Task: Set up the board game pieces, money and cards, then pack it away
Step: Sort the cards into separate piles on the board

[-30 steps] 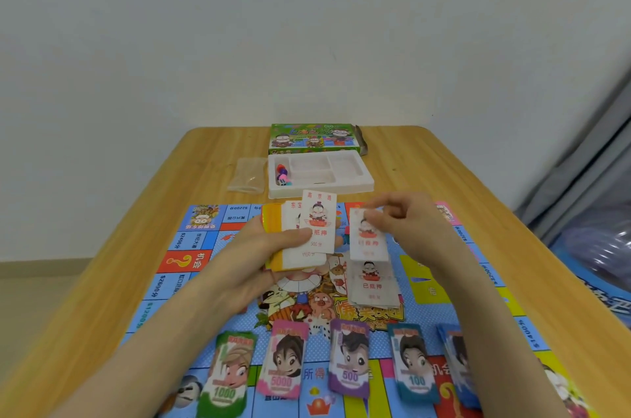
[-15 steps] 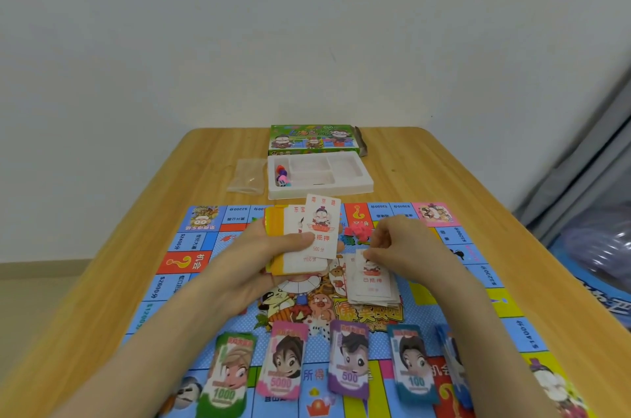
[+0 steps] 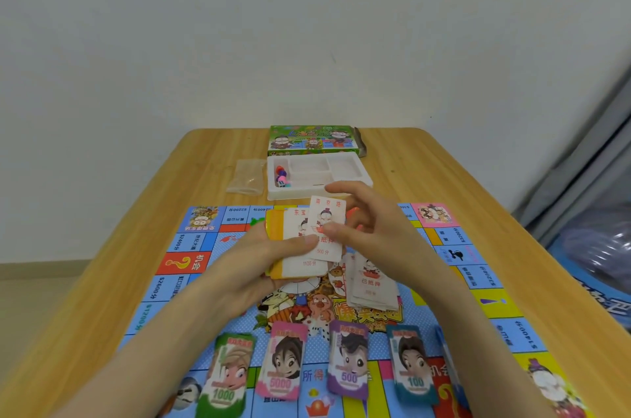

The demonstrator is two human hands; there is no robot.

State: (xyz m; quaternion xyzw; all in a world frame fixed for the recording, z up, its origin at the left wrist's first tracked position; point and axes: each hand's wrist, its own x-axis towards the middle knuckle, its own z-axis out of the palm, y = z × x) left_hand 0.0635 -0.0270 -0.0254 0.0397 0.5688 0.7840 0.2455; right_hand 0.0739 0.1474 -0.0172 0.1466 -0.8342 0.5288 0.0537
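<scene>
Game board [image 3: 164, 291], wooden table [image 3: 444, 171], perhaps curtain [image 3: 587, 161]

Left hand [image 3: 273, 257]: centre, thumb clamped across card stack [image 3: 307, 265]. Right hand [image 3: 379, 229]: just right of it, thumb and fingers pinching top card [image 3: 328, 212]. Forearms bare.

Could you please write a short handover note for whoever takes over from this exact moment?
Left hand holds the card stack above the board. Right hand pinches its top card.
A card pile lies on the board's centre; four money stacks line the near edge, a fifth mostly hidden by the right forearm. Pawns and dice sit in the white tray by the green box.
Done: board laid out, money sorted. Left: finish dealing cards, place pawns and dice, then pack everything away.
</scene>
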